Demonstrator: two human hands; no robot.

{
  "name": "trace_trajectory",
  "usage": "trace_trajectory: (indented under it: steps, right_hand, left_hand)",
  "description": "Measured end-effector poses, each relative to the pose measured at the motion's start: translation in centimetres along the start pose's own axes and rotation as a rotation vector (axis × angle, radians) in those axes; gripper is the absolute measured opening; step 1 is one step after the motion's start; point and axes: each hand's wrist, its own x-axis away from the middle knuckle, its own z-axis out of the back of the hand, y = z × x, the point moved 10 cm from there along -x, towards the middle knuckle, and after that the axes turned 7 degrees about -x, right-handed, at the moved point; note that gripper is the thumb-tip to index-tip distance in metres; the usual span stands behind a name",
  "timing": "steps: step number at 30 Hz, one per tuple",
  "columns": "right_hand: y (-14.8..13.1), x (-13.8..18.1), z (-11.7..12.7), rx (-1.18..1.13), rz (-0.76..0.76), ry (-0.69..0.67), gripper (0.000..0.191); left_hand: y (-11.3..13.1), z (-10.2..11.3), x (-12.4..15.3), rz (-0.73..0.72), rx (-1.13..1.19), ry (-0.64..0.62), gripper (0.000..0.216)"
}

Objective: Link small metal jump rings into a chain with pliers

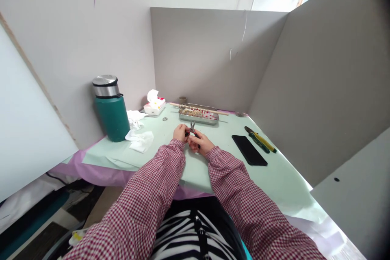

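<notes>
A small pair of pliers [192,126] with dark handles is between my hands above the table, its jaws pointing away from me and slightly apart. My right hand [201,144] is closed around one handle. The fingers of my left hand [180,133] are curled at the other handle and appear to grip it. Any small piece between my fingers is too tiny to make out. Just beyond the pliers sits a metal tray [199,119] of small beads. Across its top lies a thin wooden stick [222,113] with red beaded bits hanging along it.
On the left stand a green flask [112,118], crumpled tissues [140,141] and a tissue pack [154,106]. To the right lie a black phone [249,150] and larger yellow-green pliers [262,141]. Grey partitions [213,57] enclose the table [195,172]. A tape roll [183,100] is behind the tray.
</notes>
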Motion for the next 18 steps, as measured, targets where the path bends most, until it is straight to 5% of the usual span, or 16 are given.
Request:
trace_trajectory:
  steps: [5, 10, 18]
  right_hand:
    - [-0.2, -0.4, 1.2, 0.029, 0.054, 0.129, 0.040]
    - [-1.7, -0.2, 3.8, 0.093, 0.185, 0.339, 0.034]
    - [-2.4, -0.2, 4.2, 0.046, 0.211, 0.324, 0.034]
  left_hand:
    - [-0.1, -0.8, -0.4, -0.043, -0.013, -0.054, 0.016]
    - [0.6, 0.0, -0.6, -0.143, -0.270, 0.047, 0.018]
    - [0.7, 1.1, -1.1, -0.184, -0.390, 0.156, 0.018]
